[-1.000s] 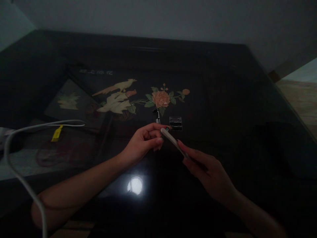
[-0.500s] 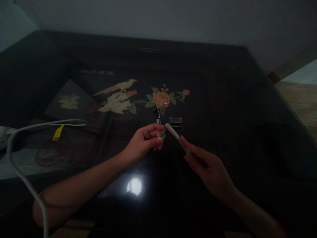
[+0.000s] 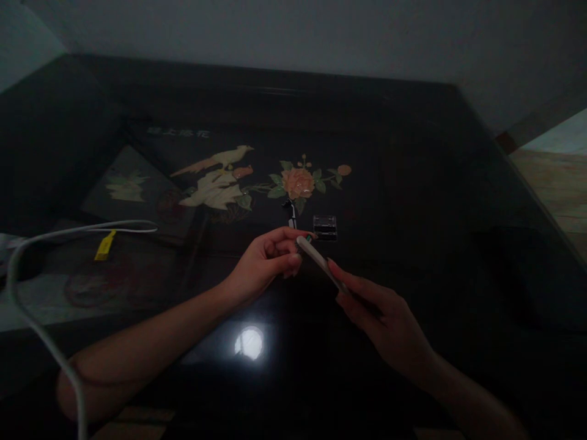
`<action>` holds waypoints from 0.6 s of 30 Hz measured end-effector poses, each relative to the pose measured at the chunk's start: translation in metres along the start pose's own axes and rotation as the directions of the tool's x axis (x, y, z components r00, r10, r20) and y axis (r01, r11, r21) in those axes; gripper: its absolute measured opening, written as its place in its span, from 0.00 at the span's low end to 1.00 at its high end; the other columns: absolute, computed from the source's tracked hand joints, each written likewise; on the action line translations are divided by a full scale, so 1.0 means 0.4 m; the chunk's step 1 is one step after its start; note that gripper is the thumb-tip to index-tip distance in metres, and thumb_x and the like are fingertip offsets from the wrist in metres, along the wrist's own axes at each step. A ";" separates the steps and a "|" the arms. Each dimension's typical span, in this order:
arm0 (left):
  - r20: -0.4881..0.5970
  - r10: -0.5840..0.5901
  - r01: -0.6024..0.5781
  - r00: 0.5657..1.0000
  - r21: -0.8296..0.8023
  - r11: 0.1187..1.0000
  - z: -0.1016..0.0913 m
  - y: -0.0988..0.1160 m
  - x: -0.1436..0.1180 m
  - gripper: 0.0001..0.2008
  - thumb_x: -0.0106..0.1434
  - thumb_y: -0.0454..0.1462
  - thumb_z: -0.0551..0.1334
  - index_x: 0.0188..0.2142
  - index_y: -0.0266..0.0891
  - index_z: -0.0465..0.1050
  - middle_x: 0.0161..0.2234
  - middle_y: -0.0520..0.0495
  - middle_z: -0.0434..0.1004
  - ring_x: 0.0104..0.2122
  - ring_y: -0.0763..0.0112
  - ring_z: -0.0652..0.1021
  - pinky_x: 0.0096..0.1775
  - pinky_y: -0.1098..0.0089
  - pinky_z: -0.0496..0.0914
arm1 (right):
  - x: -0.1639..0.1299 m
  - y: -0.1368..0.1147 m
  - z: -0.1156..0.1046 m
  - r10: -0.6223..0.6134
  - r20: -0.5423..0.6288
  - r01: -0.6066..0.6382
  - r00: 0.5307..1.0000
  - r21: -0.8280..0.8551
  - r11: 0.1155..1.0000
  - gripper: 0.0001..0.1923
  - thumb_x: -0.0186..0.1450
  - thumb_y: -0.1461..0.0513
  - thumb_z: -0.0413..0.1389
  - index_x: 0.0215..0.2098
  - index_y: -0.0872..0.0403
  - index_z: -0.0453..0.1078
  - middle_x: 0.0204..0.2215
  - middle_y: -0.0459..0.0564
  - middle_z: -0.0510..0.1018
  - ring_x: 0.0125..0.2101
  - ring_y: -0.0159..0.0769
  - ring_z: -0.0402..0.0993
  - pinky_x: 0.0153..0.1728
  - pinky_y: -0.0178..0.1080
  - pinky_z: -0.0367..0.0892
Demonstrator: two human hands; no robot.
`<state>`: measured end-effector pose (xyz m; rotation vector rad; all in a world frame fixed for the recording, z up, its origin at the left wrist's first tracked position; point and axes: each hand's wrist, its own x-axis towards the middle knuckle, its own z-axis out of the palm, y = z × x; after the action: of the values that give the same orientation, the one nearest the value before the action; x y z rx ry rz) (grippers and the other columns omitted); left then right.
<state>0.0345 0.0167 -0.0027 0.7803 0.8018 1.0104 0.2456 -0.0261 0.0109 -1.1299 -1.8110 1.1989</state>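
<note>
Near the middle of the table my left hand [image 3: 276, 256] has its thumb and fingers curled around a small green object [image 3: 309, 237], mostly hidden; its kind does not show clearly. My right hand [image 3: 383, 308] pinches the lower end of a slim, pale, round-ended object [image 3: 316, 260] between thumb and fingers. Its upper end is tilted left and meets the green object at my left fingertips. Just beyond lies a small dark case with a clear rim and slots [image 3: 325, 228]. A small black-and-white item [image 3: 291, 215] lies behind my left fingers, partly covered.
The dark glossy table [image 3: 413, 183] bears a bird design [image 3: 215, 183] and a flower design [image 3: 298, 182]. A white cable [image 3: 46, 330] with a yellow tag [image 3: 105, 245] loops across the left side. A pale wall [image 3: 293, 36] stands behind the table's far edge.
The pale object's tip and my right hand have shifted slightly left and down. The green object now shows higher, past my left index fingertip, and its angle looks different.
</note>
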 end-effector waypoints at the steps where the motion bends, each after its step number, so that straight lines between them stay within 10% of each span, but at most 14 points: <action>1: 0.001 0.002 -0.002 1.000 0.004 1.000 -0.001 0.000 0.000 0.25 0.45 0.44 0.76 0.41 0.35 0.77 0.21 0.55 0.71 0.20 0.80 0.68 0.24 0.77 0.59 | 0.001 0.003 -0.001 -0.004 -0.007 0.004 1.000 -0.002 1.000 0.25 0.66 0.67 0.54 0.60 0.41 0.66 0.54 0.45 0.76 0.51 0.40 0.76 0.51 0.43 0.74; 18: -0.019 0.024 -0.024 1.000 0.004 1.000 0.002 -0.003 0.004 0.25 0.47 0.45 0.75 0.40 0.33 0.76 0.20 0.55 0.70 0.19 0.81 0.66 0.23 0.77 0.59 | 0.003 0.004 -0.004 -0.014 -0.036 0.012 0.999 -0.062 0.998 0.25 0.67 0.67 0.54 0.60 0.43 0.66 0.53 0.47 0.78 0.49 0.40 0.78 0.49 0.42 0.75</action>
<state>0.0362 0.0176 -0.0036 0.7862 0.8122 1.0396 0.2470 -0.0241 0.0100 -1.1651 -1.8362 1.1152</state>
